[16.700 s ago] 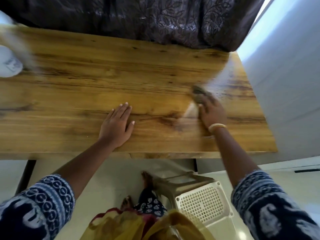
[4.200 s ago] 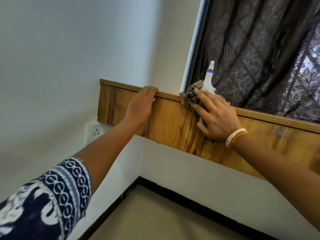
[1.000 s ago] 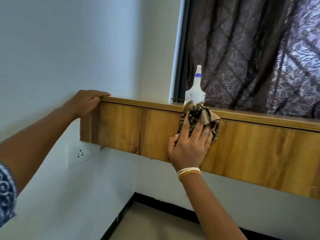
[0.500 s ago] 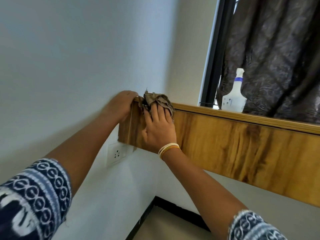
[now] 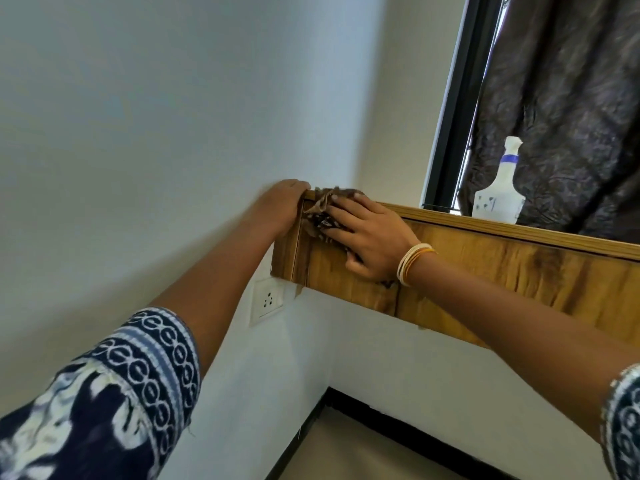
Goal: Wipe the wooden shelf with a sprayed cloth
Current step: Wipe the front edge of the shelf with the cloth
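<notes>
The wooden shelf (image 5: 519, 271) runs along the wall below the window, and I see its front face and top edge from below. My right hand (image 5: 374, 233) presses a crumpled brown patterned cloth (image 5: 320, 206) flat against the front face at the shelf's left end, fingers stretched out to the left. My left hand (image 5: 280, 206) grips the left end corner of the shelf, fingers curled over its top. A white spray bottle (image 5: 498, 199) stands on top of the shelf to the right, apart from both hands.
A dark curtain (image 5: 561, 116) hangs behind the bottle beside a black window frame (image 5: 450, 116). A white wall socket (image 5: 267, 301) sits just under the shelf's left end. The side wall meets the shelf there. Floor (image 5: 346, 455) shows below.
My right hand slid the cloth left along the front face to the shelf's left end and turned its fingers leftward. My left hand stayed on the end corner.
</notes>
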Demonstrator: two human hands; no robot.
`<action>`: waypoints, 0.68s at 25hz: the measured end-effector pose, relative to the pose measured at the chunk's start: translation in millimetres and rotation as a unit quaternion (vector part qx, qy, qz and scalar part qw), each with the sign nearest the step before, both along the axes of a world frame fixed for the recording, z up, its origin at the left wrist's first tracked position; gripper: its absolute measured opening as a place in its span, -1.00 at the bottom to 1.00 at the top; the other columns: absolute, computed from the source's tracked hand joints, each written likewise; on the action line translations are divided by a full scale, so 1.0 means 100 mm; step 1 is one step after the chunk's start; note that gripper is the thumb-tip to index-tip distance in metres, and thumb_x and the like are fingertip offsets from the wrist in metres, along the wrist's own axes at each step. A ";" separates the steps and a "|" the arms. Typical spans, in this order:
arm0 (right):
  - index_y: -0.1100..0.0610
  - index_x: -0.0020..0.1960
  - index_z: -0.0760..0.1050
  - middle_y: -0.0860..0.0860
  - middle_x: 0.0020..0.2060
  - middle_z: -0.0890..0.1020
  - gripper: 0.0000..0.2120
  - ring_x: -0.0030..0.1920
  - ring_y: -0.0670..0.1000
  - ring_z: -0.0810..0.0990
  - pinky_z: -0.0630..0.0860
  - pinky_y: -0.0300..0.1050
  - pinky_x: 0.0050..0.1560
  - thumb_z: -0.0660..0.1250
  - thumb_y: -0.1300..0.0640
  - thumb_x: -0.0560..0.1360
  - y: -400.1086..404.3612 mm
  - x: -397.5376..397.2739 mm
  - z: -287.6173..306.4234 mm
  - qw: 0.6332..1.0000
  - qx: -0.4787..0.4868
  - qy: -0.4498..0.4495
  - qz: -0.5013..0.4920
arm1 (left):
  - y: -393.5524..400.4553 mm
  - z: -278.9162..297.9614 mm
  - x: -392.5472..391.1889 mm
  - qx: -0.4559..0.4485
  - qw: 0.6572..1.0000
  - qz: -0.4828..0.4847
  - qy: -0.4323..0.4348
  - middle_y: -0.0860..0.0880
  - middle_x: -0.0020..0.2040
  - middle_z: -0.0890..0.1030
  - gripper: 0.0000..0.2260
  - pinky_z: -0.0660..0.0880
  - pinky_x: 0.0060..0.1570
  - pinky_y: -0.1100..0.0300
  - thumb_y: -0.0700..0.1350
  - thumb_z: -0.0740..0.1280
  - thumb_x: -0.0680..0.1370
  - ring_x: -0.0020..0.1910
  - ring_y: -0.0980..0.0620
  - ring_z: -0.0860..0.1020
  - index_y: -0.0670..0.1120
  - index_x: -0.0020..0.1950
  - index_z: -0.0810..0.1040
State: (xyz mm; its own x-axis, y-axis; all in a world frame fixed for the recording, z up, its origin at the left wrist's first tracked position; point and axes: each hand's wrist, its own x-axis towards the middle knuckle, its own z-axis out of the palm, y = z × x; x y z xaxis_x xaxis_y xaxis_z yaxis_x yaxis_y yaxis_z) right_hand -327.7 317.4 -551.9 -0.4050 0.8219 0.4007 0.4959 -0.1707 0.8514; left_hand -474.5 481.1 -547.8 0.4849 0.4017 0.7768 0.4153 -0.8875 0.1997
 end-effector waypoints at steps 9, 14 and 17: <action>0.09 0.43 0.42 0.21 0.40 0.42 -0.41 0.46 0.29 0.29 0.08 0.22 0.51 0.19 -0.12 0.45 -0.23 0.02 -0.70 0.999 -0.040 0.030 -0.016 | 0.02 -0.01 -0.04 0.026 1.000 -0.010 0.004 -0.16 0.33 0.51 -0.65 0.34 0.31 0.03 -0.20 0.18 0.61 0.31 -0.14 0.44 -0.16 0.39 0.44; 0.10 0.44 0.40 0.22 0.48 0.34 -0.41 0.52 0.29 0.18 0.09 0.25 0.53 0.18 -0.09 0.46 -0.67 0.25 -0.26 0.990 0.096 0.095 -0.037 | 0.04 -0.01 -0.05 0.023 1.000 -0.019 -0.001 -0.17 0.32 0.52 -0.66 0.35 0.31 0.01 -0.19 0.17 0.61 0.30 -0.13 0.46 -0.17 0.39 0.44; 0.12 0.43 0.41 0.24 0.44 0.38 -0.40 0.49 0.32 0.24 0.11 0.25 0.51 0.20 -0.09 0.45 -0.82 0.35 -0.69 0.992 0.082 0.095 -0.018 | 0.05 -0.03 -0.03 0.018 0.999 -0.023 -0.013 -0.16 0.31 0.53 -0.65 0.37 0.31 -0.02 -0.19 0.18 0.60 0.29 -0.13 0.47 -0.17 0.38 0.46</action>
State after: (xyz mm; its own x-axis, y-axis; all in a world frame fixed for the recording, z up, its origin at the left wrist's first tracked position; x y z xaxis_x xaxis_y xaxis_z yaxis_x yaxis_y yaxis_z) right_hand -292.7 235.8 -621.2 -0.2815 0.7519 0.5961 0.6359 -0.3190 0.7028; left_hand -477.4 486.1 -550.4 0.4820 0.3508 0.8029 0.3698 -0.9122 0.1765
